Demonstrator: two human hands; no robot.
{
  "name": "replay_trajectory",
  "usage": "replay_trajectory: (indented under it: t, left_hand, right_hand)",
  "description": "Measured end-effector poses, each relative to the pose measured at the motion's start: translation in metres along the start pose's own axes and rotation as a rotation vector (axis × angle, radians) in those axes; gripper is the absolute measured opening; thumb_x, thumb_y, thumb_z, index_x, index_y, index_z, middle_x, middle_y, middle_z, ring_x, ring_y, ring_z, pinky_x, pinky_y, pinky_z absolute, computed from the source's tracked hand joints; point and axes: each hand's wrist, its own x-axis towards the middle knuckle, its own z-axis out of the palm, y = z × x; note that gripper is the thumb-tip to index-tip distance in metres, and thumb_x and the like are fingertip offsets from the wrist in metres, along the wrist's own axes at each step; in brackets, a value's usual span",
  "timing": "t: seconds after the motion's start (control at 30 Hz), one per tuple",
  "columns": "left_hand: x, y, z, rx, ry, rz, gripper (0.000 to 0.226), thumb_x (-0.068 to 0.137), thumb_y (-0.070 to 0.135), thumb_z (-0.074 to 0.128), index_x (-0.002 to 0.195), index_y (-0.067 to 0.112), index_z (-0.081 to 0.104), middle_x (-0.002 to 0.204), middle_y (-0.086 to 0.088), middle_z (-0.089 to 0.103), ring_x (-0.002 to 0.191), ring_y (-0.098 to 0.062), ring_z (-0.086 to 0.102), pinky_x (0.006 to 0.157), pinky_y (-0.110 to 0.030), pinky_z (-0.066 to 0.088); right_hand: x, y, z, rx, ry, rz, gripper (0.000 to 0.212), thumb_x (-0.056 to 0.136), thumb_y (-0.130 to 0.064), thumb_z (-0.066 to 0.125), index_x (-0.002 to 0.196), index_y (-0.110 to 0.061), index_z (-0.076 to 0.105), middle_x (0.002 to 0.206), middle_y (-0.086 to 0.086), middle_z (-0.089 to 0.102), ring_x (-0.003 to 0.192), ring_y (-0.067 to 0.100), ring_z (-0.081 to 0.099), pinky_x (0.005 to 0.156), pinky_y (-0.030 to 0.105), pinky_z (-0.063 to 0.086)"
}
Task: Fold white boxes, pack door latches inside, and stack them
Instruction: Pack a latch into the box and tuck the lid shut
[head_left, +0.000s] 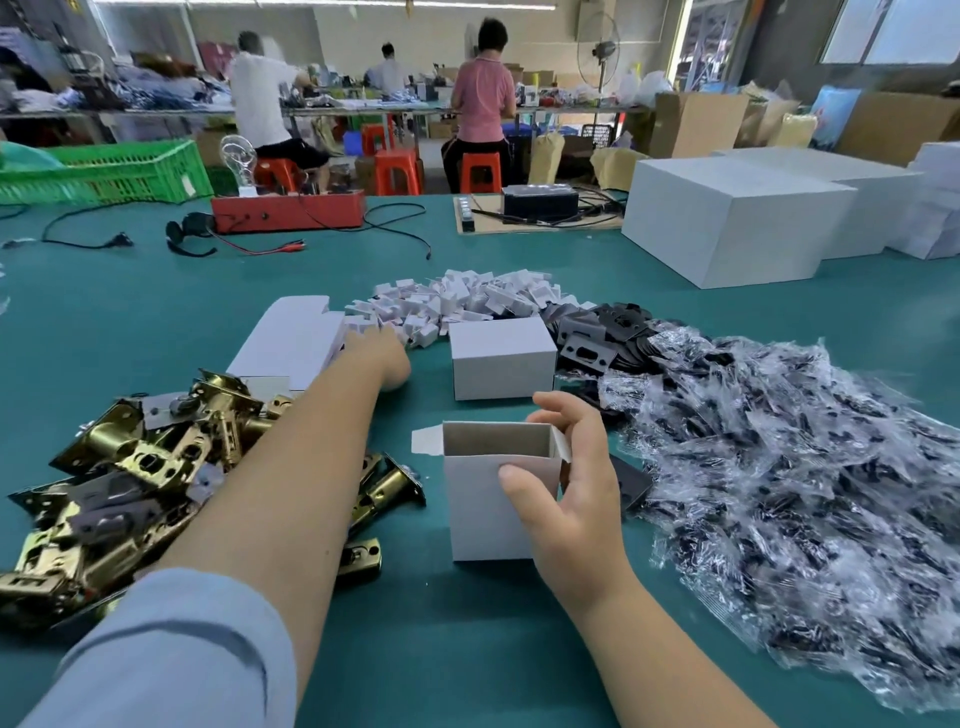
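An open white box stands upright on the green table, top flaps up. My right hand grips it, thumb on the front face and fingers over its right side. My left hand reaches far forward to the edge of a heap of small white cardboard pieces; its fingers are blurred and mostly hidden. A closed white box sits beyond the open one. Flat unfolded white boxes lie at the left. Brass door latches are piled under my left forearm.
Black strike plates and a wide heap of plastic-bagged black parts fill the right. Large white cartons stand at the back right. A red device with cables lies at the far side. People sit at benches behind.
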Motion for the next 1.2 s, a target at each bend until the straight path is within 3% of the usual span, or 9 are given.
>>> replay_trajectory:
  t: [0.17,0.3,0.47,0.57,0.67,0.8,0.93,1.07,1.2]
  left_hand:
    - [0.004,-0.007,0.006,0.049,0.084,0.019,0.047,0.096,0.031,0.047,0.139,0.013,0.041,0.151,-0.014,0.026,0.138,-0.037,0.021,0.109,-0.047,0.028]
    - [0.003,-0.006,0.005,0.002,0.094,0.086,0.035,0.092,0.027,0.052,0.123,0.010,0.054,0.135,-0.013,0.046,0.118,-0.033,0.040,0.098,-0.043,0.039]
    - [0.002,-0.005,0.012,-0.176,0.071,0.055,0.069,0.094,0.022,0.048,0.153,0.021,0.011,0.156,-0.012,0.022,0.145,-0.033,0.011,0.109,-0.049,0.027]
    - [0.010,-0.006,0.010,-0.194,0.041,0.050,0.069,0.097,0.017,0.041,0.155,0.021,0.004,0.159,-0.011,0.017,0.147,-0.032,0.004,0.113,-0.051,0.021]
    - [0.021,-0.006,0.009,-0.004,0.039,0.062,0.057,0.099,0.017,0.037,0.152,0.013,0.018,0.156,-0.012,0.024,0.142,-0.037,0.017,0.114,-0.048,0.022]
    - [0.018,-0.007,0.002,0.336,0.127,0.110,0.034,0.097,0.016,0.040,0.128,0.010,0.051,0.137,-0.016,0.047,0.123,-0.033,0.043,0.097,-0.039,0.037]
    - [0.011,-0.011,-0.003,0.321,0.151,0.146,0.029,0.097,0.021,0.041,0.116,0.011,0.060,0.125,-0.016,0.056,0.114,-0.034,0.050,0.092,-0.039,0.046]
    - [-0.017,0.000,-0.021,0.016,0.175,0.170,0.024,0.095,0.027,0.044,0.085,0.008,0.056,0.097,-0.019,0.061,0.083,-0.030,0.050,0.071,-0.033,0.042]
    - [-0.074,0.027,-0.048,-0.846,0.106,0.186,0.024,0.092,0.022,0.050,0.082,0.005,0.065,0.083,-0.006,0.066,0.063,-0.016,0.051,0.061,-0.026,0.050]
  right_hand:
    - [0.001,-0.001,0.001,-0.013,0.009,0.006,0.045,0.068,-0.042,0.051,0.111,-0.033,0.045,0.107,-0.013,0.051,0.101,-0.007,0.048,0.083,0.004,0.034]
    - [0.000,-0.001,0.001,-0.010,0.009,0.019,0.046,0.067,-0.043,0.052,0.112,-0.033,0.046,0.108,-0.015,0.051,0.103,-0.004,0.049,0.086,0.008,0.035]
    - [-0.001,-0.003,0.000,-0.030,0.012,0.015,0.046,0.067,-0.044,0.052,0.111,-0.034,0.046,0.106,-0.015,0.052,0.103,-0.004,0.050,0.084,0.007,0.035]
    - [0.000,-0.003,0.001,-0.029,0.008,0.018,0.046,0.067,-0.045,0.051,0.111,-0.033,0.047,0.107,-0.014,0.053,0.103,-0.003,0.050,0.084,0.007,0.035]
    - [0.002,-0.002,0.002,-0.033,-0.001,0.021,0.046,0.066,-0.045,0.051,0.111,-0.032,0.049,0.110,-0.012,0.056,0.105,0.003,0.052,0.089,0.017,0.040]
    - [0.005,-0.004,0.003,-0.068,-0.016,0.003,0.041,0.068,-0.044,0.050,0.107,-0.034,0.050,0.108,-0.013,0.058,0.102,0.006,0.054,0.085,0.018,0.042]
    - [0.006,-0.004,0.003,-0.064,-0.024,-0.001,0.040,0.068,-0.044,0.049,0.107,-0.035,0.049,0.108,-0.012,0.057,0.100,0.003,0.053,0.083,0.014,0.040]
    - [0.007,-0.004,0.003,-0.039,-0.031,0.013,0.040,0.067,-0.044,0.049,0.107,-0.036,0.047,0.108,-0.015,0.056,0.099,-0.003,0.051,0.082,0.008,0.037]
    - [0.007,-0.003,0.002,0.017,-0.005,0.028,0.045,0.065,-0.044,0.052,0.107,-0.035,0.043,0.101,-0.018,0.049,0.093,-0.012,0.050,0.075,0.003,0.037]
